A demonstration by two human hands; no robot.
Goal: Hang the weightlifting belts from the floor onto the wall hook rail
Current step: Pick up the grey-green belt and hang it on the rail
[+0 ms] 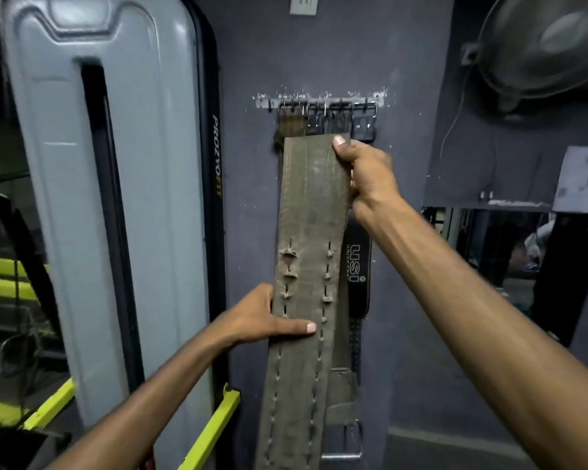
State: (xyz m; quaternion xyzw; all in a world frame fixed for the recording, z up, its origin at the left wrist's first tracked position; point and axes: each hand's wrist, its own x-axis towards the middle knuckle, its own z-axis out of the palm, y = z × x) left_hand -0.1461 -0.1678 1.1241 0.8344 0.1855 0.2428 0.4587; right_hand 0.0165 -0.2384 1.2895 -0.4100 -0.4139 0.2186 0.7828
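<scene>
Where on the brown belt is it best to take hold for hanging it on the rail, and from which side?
Probably at the buckle end, low in the view, coming from the right edge. The hung belts on the hook rail hang by their buckles, but the right hand pinches the plain top end of the brown belt, and the left hand its middle.
</scene>
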